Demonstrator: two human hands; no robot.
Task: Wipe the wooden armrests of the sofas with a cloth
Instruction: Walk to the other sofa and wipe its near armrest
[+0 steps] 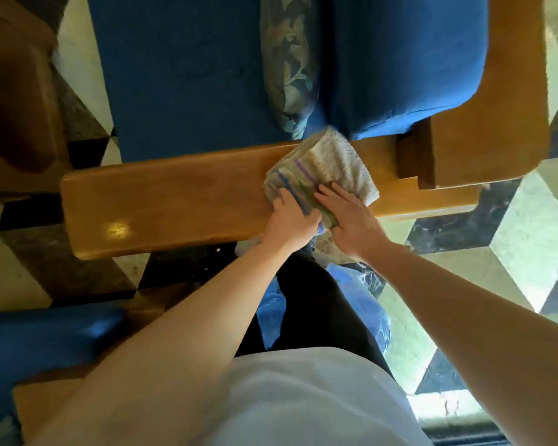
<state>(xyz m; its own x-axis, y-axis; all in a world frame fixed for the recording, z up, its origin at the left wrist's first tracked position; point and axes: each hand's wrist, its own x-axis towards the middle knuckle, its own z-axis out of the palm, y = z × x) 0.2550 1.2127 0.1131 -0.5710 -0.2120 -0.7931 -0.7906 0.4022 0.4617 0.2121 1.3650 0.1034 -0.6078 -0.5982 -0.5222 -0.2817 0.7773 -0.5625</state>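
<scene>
A wide wooden armrest (174,197) of a blue sofa runs across the middle of the head view. A folded beige terry cloth (332,162) with blue, purple and green stripes lies on the armrest's right part. My left hand (292,218) grips the cloth's near edge, fingers curled around it. My right hand (351,220) presses flat on the cloth beside the left hand. The cloth's near end hangs over the armrest's front edge behind my hands.
Blue seat cushions (187,69) and a floral pillow (290,66) lie beyond the armrest. The sofa's wooden back frame (484,123) stands at right. A second sofa's blue cushion and wooden armrest (45,400) sit at lower left. The floor (529,239) is patterned tile.
</scene>
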